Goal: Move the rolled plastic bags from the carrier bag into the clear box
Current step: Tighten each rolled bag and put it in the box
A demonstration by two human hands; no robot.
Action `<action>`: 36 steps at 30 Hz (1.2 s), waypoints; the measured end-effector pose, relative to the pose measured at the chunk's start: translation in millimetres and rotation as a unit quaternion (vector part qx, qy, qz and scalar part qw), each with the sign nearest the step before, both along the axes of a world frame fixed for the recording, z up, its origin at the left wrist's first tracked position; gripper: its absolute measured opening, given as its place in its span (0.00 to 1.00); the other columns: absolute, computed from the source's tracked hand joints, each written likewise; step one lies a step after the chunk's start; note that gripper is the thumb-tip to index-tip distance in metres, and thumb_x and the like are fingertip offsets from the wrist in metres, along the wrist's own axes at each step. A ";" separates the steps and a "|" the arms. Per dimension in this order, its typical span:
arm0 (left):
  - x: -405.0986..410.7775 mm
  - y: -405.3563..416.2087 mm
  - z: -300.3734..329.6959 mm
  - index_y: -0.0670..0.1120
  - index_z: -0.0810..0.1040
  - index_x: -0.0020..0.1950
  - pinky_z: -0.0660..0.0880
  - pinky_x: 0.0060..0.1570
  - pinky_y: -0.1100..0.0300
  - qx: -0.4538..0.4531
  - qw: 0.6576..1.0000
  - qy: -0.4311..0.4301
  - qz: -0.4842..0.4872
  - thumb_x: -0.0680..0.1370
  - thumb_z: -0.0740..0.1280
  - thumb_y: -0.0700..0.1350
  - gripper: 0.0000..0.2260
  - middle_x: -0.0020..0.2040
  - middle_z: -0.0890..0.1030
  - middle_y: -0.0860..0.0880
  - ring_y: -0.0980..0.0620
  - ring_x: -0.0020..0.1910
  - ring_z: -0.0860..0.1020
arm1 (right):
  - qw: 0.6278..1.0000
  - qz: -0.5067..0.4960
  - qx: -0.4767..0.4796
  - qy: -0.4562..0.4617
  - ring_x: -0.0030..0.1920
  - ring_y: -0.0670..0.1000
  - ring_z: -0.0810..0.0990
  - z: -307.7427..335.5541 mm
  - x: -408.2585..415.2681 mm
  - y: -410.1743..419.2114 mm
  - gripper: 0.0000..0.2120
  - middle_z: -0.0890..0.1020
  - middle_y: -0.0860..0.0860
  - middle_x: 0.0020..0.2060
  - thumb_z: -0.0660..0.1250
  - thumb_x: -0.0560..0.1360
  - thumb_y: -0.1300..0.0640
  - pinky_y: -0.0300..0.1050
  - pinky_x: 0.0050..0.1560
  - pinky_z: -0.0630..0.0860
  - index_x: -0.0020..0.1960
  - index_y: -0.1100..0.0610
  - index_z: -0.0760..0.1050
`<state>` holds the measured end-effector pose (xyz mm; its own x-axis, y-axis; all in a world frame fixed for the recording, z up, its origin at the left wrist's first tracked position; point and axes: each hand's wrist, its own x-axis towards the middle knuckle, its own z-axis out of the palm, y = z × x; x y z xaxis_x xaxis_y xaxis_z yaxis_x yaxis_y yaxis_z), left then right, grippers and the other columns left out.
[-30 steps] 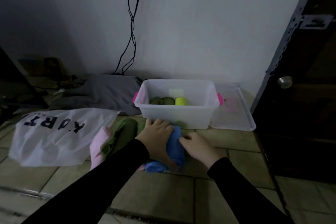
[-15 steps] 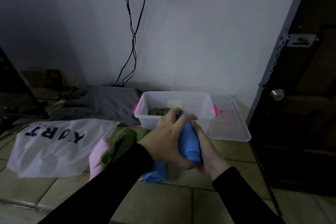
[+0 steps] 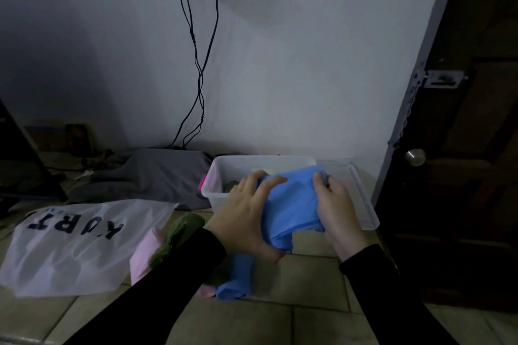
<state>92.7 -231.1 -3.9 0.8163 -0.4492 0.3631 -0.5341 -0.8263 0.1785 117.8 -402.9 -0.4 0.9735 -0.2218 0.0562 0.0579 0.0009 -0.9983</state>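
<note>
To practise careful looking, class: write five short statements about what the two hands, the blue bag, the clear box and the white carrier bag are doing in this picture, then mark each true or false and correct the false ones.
1. Both the left hand and the right hand grip the blue bag. True.
2. The clear box has its lid on. False: it is open, and the lid lies beside it.
3. The white carrier bag lies flat on the tiled floor. True.
4. The box has nothing in it. False: something green shows inside.
5. The blue bag lies flat on the floor. False: it is held up in front of the box.
</note>
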 end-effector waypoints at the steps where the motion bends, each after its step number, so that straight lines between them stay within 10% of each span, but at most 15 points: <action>1: 1.4 3.9 0.3 0.56 0.51 0.72 0.64 0.69 0.53 -0.016 1.000 -0.003 -0.003 0.55 0.71 0.68 0.52 0.69 0.63 0.49 0.50 0.69 0.63 | 0.999 -0.016 -0.036 -0.032 0.42 0.54 0.79 2.1 -1.5 1.9 0.14 0.80 0.56 0.39 0.60 0.80 0.51 0.46 0.42 0.74 0.46 0.61 0.74; 7: 9.8 31.2 10.0 0.53 0.54 0.72 0.67 0.67 0.50 -0.066 0.998 -0.006 0.002 0.53 0.73 0.65 0.52 0.69 0.62 0.52 0.53 0.69 0.61 | 0.973 -0.086 -0.092 -0.193 0.28 0.40 0.70 20.7 -26.6 26.7 0.12 0.70 0.49 0.27 0.62 0.79 0.55 0.32 0.32 0.66 0.37 0.52 0.68; 14: 1.2 53.3 35.7 0.57 0.55 0.69 0.72 0.61 0.50 -0.222 0.972 0.053 -0.062 0.53 0.80 0.54 0.50 0.66 0.65 0.55 0.51 0.66 0.67 | 0.977 -0.132 -0.077 -0.148 0.32 0.38 0.72 19.8 -1.7 36.6 0.12 0.73 0.48 0.31 0.58 0.81 0.55 0.34 0.34 0.66 0.44 0.60 0.74; 21: 8.1 76.2 52.2 0.52 0.64 0.66 0.64 0.66 0.61 -0.135 0.989 0.028 -0.061 0.53 0.75 0.63 0.45 0.68 0.58 0.56 0.55 0.70 0.60 | 0.986 -0.140 -0.069 -0.055 0.37 0.51 0.73 15.4 26.1 62.2 0.15 0.75 0.51 0.31 0.59 0.80 0.54 0.48 0.41 0.69 0.40 0.63 0.75; 25: 12.4 91.4 51.0 0.51 0.65 0.67 0.61 0.67 0.62 -0.119 0.991 0.043 -0.038 0.52 0.72 0.67 0.47 0.68 0.60 0.54 0.57 0.71 0.58 | 0.986 -0.135 -0.097 -0.022 0.51 0.56 0.77 24.9 18.9 70.5 0.12 0.77 0.51 0.43 0.60 0.79 0.51 0.49 0.49 0.71 0.54 0.60 0.74; 28: 16.7 101.5 46.2 0.52 0.65 0.66 0.63 0.68 0.60 -0.103 0.994 0.028 -0.001 0.52 0.72 0.68 0.46 0.68 0.61 0.53 0.54 0.71 0.59 | 0.932 -0.235 -0.215 -0.171 0.55 0.54 0.75 45.2 -8.4 78.9 0.13 0.74 0.50 0.50 0.61 0.79 0.52 0.46 0.56 0.70 0.59 0.58 0.73; 33: 16.3 99.9 45.0 0.44 0.70 0.65 0.65 0.68 0.53 -0.073 0.996 -0.048 0.004 0.61 0.65 0.64 0.38 0.65 0.68 0.45 0.45 0.69 0.64 | 0.901 0.042 -0.417 -0.110 0.58 0.53 0.78 57.7 -47.2 148.2 0.17 0.79 0.57 0.59 0.54 0.80 0.59 0.41 0.58 0.71 0.67 0.61 0.71; 36: 16.1 97.4 47.1 0.44 0.70 0.65 0.67 0.66 0.47 -0.034 0.994 -0.105 -0.003 0.67 0.60 0.61 0.32 0.63 0.71 0.44 0.43 0.70 0.64 | 0.906 0.015 -0.409 -0.110 0.51 0.53 0.80 57.2 -52.4 165.6 0.16 0.80 0.56 0.53 0.52 0.81 0.57 0.44 0.52 0.75 0.67 0.58 0.68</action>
<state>108.9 -133.7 43.2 0.7169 -0.4226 0.5546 -0.5708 -0.8124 0.1188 65.4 -237.3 56.8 0.9239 0.0082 0.3825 0.2673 -0.7293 -0.6299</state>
